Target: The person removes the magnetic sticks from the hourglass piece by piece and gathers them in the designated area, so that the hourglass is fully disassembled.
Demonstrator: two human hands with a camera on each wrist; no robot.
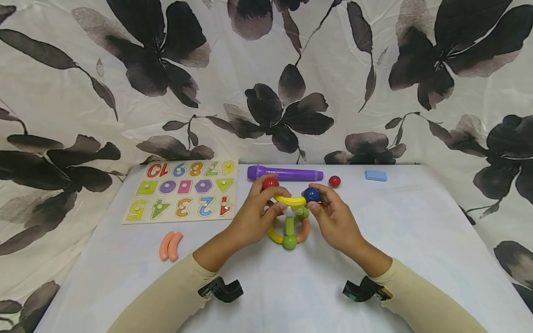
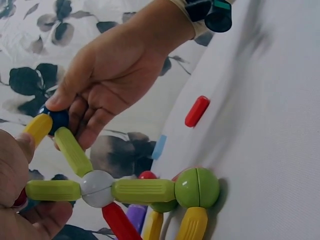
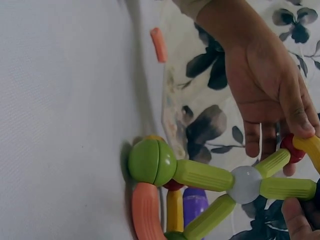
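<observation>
Between the hands stands a toy build of coloured rods and balls, its white ball (image 3: 246, 185) joining several green rods (image 2: 145, 191). Its base has a green ball (image 1: 289, 242) with yellow and orange curved rods beside it. My left hand (image 1: 256, 210) pinches a yellow curved rod (image 1: 290, 200) near its left end, by a red ball (image 1: 270, 182) at the fingers. My right hand (image 1: 339, 222) holds a blue ball (image 1: 312, 194) between thumb and fingers. The rod's other end meets this ball, and a green rod runs from it down to the white ball.
A number and shape puzzle board (image 1: 179, 192) lies at the back left, two orange curved rods (image 1: 170, 246) in front of it. Behind the build are a purple microphone-like toy (image 1: 287, 174) and a loose red ball (image 1: 334, 181). A blue block (image 1: 375, 175) and a red rod (image 2: 197, 111) lie rightward.
</observation>
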